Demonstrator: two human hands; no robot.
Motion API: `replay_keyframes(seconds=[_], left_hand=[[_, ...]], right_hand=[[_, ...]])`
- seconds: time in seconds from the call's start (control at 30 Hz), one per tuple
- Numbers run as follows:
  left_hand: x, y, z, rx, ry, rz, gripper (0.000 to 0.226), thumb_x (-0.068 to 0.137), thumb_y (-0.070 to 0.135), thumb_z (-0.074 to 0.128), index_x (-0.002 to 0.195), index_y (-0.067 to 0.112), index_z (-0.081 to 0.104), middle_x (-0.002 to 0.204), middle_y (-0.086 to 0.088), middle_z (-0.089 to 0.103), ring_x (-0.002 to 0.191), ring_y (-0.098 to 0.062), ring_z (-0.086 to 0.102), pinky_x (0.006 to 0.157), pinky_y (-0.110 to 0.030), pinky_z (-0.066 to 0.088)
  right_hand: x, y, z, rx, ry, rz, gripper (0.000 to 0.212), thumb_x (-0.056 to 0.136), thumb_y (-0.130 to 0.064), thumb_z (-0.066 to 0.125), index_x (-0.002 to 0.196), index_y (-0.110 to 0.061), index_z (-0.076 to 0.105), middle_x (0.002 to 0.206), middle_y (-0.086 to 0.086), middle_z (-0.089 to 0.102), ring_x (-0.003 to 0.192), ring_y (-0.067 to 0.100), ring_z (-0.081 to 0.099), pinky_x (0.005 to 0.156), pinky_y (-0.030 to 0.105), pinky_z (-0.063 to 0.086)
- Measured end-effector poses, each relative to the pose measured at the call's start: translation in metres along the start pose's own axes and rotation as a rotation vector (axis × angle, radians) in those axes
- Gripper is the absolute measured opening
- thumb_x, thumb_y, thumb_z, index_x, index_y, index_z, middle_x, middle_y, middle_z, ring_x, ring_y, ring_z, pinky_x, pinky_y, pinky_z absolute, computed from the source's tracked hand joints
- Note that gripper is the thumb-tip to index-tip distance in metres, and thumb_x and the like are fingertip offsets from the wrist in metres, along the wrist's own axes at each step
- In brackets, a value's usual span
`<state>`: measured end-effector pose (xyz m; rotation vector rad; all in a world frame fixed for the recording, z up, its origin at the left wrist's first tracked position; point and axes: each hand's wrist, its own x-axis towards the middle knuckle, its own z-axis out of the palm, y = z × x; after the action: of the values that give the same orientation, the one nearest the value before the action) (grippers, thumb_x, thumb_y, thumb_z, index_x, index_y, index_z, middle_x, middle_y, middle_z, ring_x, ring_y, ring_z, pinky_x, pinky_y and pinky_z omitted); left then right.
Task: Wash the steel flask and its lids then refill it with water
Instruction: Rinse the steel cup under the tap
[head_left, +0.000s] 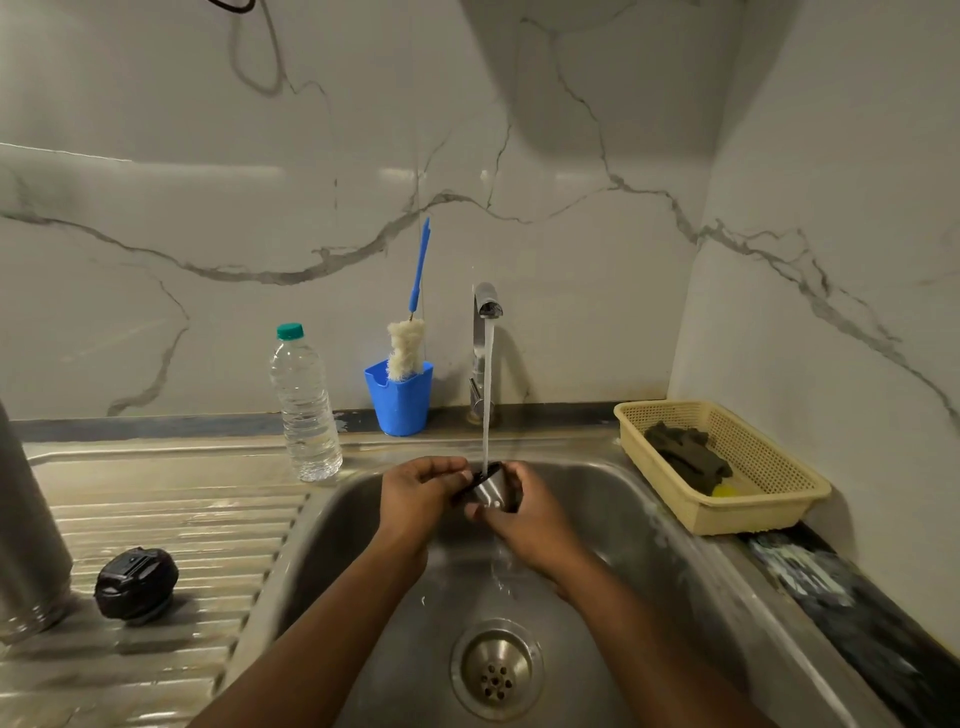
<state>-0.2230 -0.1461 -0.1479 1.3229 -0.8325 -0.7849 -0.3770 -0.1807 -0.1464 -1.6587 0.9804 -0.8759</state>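
Note:
Over the steel sink (613, 525) both my hands hold a small steel cup lid (488, 488) with a dark inside, tilted under the running stream from the tap (485, 306). My left hand (415, 496) grips its left side and my right hand (524, 512) curls round its right side and bottom. The black inner stopper lid (136, 583) sits on the wet draining board at the left. The steel flask body (26, 535) stands upright at the far left edge, partly cut off by the frame.
A plastic water bottle (304, 405) with a green cap stands behind the sink's left corner. A blue cup (400, 397) holds a bottle brush (410, 332). A cream basket (727, 467) with a dark scrubber sits at the right. The drain (496, 670) lies below my hands.

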Motion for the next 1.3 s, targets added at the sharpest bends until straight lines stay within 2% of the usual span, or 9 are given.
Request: replay_keyframes(seconds=[0.2,0.33,0.47,0.67,0.8,0.9,1.03,1.13,1.3], left_hand=[[0.005,-0.002,-0.003,-0.061,0.081,-0.049,0.012,0.097,0.006,0.069,0.105,0.009,0.077,0.099,-0.012,0.080,0.098,-0.027,0.078,0.095,-0.045,0.062],[0.013,0.013,-0.011,-0.086,0.086,-0.092,0.011,0.099,0.005,0.066,0.106,0.007,0.075,0.102,-0.015,0.079,0.101,-0.031,0.076,0.096,-0.045,0.061],[0.027,0.029,-0.011,-0.082,0.144,-0.064,0.010,0.099,0.004,0.065,0.103,0.005,0.075,0.103,-0.017,0.077,0.098,-0.030,0.075,0.086,-0.036,0.063],[0.063,0.043,0.013,0.183,0.043,-0.005,0.028,0.102,0.003,0.057,0.127,0.008,0.069,0.107,-0.012,0.071,0.096,-0.024,0.069,0.094,-0.045,0.061],[0.083,0.058,0.029,0.370,-0.030,0.003,0.040,0.102,0.003,0.052,0.140,0.013,0.063,0.114,-0.011,0.071,0.098,-0.024,0.071,0.089,-0.039,0.063],[0.089,0.069,0.036,0.418,-0.061,-0.002,0.037,0.101,-0.004,0.047,0.131,0.005,0.068,0.101,-0.012,0.073,0.084,-0.020,0.070,0.074,-0.032,0.062],[0.089,0.074,0.038,0.472,-0.081,0.029,0.038,0.101,-0.008,0.046,0.131,0.004,0.067,0.099,-0.009,0.071,0.083,-0.016,0.069,0.064,-0.020,0.057],[0.087,0.076,0.040,0.491,-0.163,0.052,0.041,0.101,-0.008,0.047,0.134,0.006,0.067,0.103,-0.008,0.071,0.089,-0.018,0.069,0.071,-0.023,0.059],[0.080,0.072,0.036,0.472,-0.149,0.077,0.040,0.103,0.003,0.055,0.140,0.017,0.064,0.114,-0.008,0.070,0.091,-0.018,0.067,0.079,-0.030,0.060]], right_hand=[[0.001,-0.001,-0.003,-0.054,0.067,0.011,0.071,0.076,-0.025,0.091,0.137,-0.029,0.055,0.125,-0.009,0.063,0.107,0.005,0.061,0.077,0.015,0.048],[0.000,-0.004,-0.009,0.087,0.093,0.007,0.052,0.079,-0.027,0.089,0.123,-0.032,0.062,0.121,-0.005,0.072,0.102,0.011,0.070,0.081,0.025,0.060],[-0.004,-0.017,-0.014,0.235,0.255,-0.046,0.040,0.091,-0.040,0.076,0.125,-0.029,0.058,0.112,-0.004,0.070,0.094,0.009,0.070,0.064,0.013,0.052],[0.002,-0.009,-0.018,0.064,0.387,-0.092,0.044,0.094,-0.037,0.073,0.134,-0.028,0.056,0.104,-0.013,0.060,0.085,-0.005,0.057,0.055,0.005,0.044],[0.003,-0.001,-0.017,-0.077,0.421,-0.100,0.048,0.090,-0.037,0.076,0.132,-0.033,0.054,0.107,-0.013,0.057,0.091,0.001,0.056,0.067,0.010,0.039],[0.007,0.006,-0.018,-0.096,0.472,-0.084,0.052,0.078,-0.033,0.087,0.114,-0.027,0.050,0.103,-0.005,0.063,0.095,0.017,0.064,0.071,0.024,0.052],[0.012,0.011,-0.017,-0.185,0.499,-0.099,0.055,0.071,-0.035,0.088,0.111,-0.032,0.051,0.106,-0.004,0.062,0.101,0.021,0.063,0.080,0.038,0.059],[0.009,0.011,-0.017,-0.294,0.523,-0.172,0.056,0.076,-0.044,0.082,0.123,-0.040,0.053,0.120,-0.010,0.061,0.113,0.017,0.056,0.088,0.038,0.058],[0.006,0.009,-0.016,-0.321,0.483,-0.217,0.069,0.086,-0.041,0.080,0.147,-0.031,0.049,0.139,-0.007,0.053,0.119,0.008,0.053,0.093,0.025,0.050]])
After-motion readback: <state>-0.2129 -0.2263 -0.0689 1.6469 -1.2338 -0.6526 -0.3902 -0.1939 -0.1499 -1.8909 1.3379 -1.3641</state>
